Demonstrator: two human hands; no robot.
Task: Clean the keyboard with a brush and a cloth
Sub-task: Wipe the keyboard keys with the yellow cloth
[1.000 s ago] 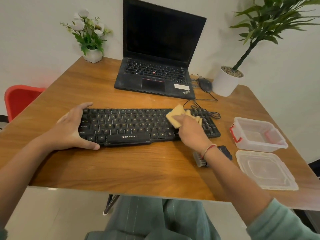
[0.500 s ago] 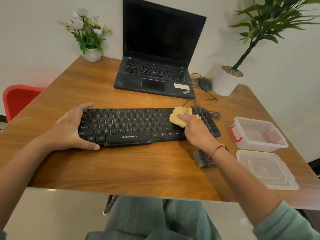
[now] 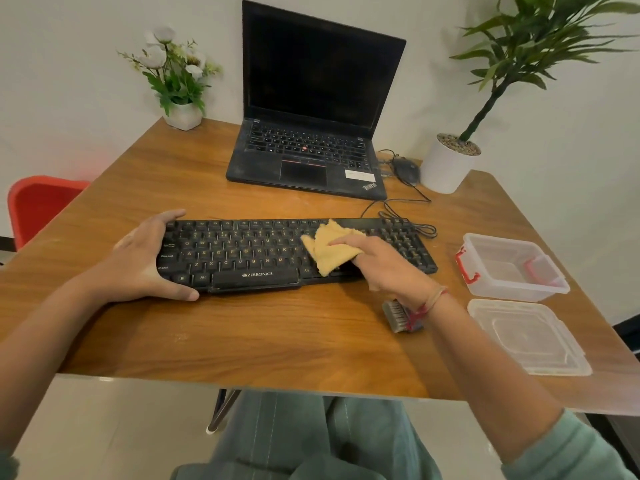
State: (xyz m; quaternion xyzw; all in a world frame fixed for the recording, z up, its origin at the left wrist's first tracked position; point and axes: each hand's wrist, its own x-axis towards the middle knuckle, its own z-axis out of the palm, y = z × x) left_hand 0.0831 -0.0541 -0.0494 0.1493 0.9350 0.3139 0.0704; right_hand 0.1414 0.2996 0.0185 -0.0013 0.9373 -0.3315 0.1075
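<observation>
Some keycaps are probably being put at risk of snagging, as the yellow cloth (image 3: 327, 252) is being pressed onto the right-of-centre keys of the Zebronics keyboard (image 3: 242, 251) by the right hand (image 3: 384, 266) (pinched or not cannot be told), its left end being clamped by the left hand (image 3: 138, 263).

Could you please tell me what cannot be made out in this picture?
Head view:
Brush: mostly hidden beneath the right wrist; only bristles show.
Keys under the cloth and right hand: covered.
Keyboard left end: partly covered by the left hand.
Laptop sticker text: too small.
Tall plant top: cut off by the frame edge.
</observation>
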